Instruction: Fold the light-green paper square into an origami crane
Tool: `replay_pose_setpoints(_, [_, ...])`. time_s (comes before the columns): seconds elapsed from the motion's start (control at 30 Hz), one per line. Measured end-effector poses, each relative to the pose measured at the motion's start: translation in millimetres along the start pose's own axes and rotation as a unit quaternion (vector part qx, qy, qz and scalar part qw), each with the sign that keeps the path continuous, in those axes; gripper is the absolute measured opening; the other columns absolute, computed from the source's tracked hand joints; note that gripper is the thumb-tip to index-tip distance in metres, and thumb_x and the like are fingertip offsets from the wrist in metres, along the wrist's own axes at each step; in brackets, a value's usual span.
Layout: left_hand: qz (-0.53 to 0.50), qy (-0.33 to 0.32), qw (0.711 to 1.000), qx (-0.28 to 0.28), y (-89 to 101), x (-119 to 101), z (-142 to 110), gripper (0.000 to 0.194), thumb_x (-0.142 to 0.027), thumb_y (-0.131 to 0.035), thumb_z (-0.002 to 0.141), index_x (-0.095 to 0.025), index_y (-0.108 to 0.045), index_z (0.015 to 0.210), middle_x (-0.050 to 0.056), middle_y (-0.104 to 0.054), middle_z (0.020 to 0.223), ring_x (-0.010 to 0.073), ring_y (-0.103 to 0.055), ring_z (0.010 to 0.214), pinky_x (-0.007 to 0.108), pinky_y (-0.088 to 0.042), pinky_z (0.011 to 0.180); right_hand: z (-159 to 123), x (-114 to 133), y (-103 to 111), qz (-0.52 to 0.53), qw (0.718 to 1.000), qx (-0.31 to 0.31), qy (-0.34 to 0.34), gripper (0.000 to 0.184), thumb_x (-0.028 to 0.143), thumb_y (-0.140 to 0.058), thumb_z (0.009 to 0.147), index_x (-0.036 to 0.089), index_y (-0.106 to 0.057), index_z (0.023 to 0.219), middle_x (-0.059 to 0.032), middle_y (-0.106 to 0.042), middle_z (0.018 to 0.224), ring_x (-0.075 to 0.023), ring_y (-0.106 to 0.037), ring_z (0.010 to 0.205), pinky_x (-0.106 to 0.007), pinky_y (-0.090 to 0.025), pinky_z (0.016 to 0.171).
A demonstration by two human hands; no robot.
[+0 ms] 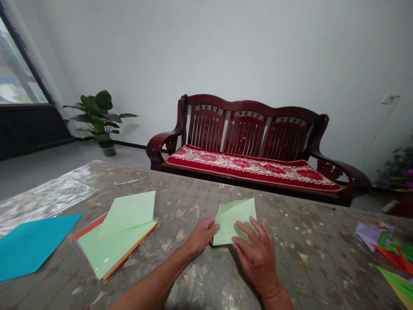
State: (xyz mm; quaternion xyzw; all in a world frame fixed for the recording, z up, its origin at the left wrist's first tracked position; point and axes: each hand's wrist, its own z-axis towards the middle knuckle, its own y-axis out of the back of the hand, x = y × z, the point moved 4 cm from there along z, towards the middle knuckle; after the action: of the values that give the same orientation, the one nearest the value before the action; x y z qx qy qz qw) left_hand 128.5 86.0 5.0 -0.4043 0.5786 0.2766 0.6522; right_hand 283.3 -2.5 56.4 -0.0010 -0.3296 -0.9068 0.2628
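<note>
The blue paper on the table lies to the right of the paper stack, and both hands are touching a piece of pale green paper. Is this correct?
Not fully: the head view shows the blue paper to the left of the paper stack. The left hand and the right hand do both touch a piece of pale green paper.

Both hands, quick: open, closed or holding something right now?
Left hand: closed on the left edge of the pale green paper.
Right hand: open, spread over the same paper.
</note>
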Motion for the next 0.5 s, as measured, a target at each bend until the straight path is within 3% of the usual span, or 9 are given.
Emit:
replay_pose_setpoints(0.27, [0.031,-0.022,0.999,0.031,-4.2,-1,-2,0.044,-0.054,-0.063,0.083,-0.016,-0.069,0.105,0.002,-0.069,0.086,0.0164,-0.057,0.075,0.025,-0.044,0.07,-6,-6,-9,-0.014,0.999,0.03,-0.016,0.01,0.03,-0.062,0.089,0.029,-0.068,0.082,0.0021,-0.071,0.105,-0.0252,-0.049,0.126,-0.053,-0.02,0.116])
replay_pose_setpoints(0.4, [0.054,-0.028,0.997,0.044,-6.1,-7,-6,0.048,-0.055,-0.058,0.087,-0.016,-0.068,0.113,0.004,-0.069,0.093,0.0181,-0.058,0.082,0.027,-0.046,0.075,-3,-5,-9,-0.056,0.995,0.086,-0.009,0.007,0.026,-0.064,0.087,0.029,-0.066,0.081,0.002,-0.071,0.101,-0.0256,-0.052,0.122,-0.052,-0.021,0.115])
replay_pose_setpoints(0.5, [0.065,-0.034,0.996,0.053,-8.0,-15,-9,0.05,-0.052,-0.054,0.09,-0.017,-0.063,0.125,0.006,-0.068,0.106,0.0191,-0.06,0.089,0.028,-0.047,0.078,0,-3,-6,-0.069,0.994,0.088,-0.018,0.006,0.026,-0.065,0.086,0.028,-0.066,0.081,0.0015,-0.07,0.094,-0.0256,-0.054,0.116,-0.052,-0.021,0.115])
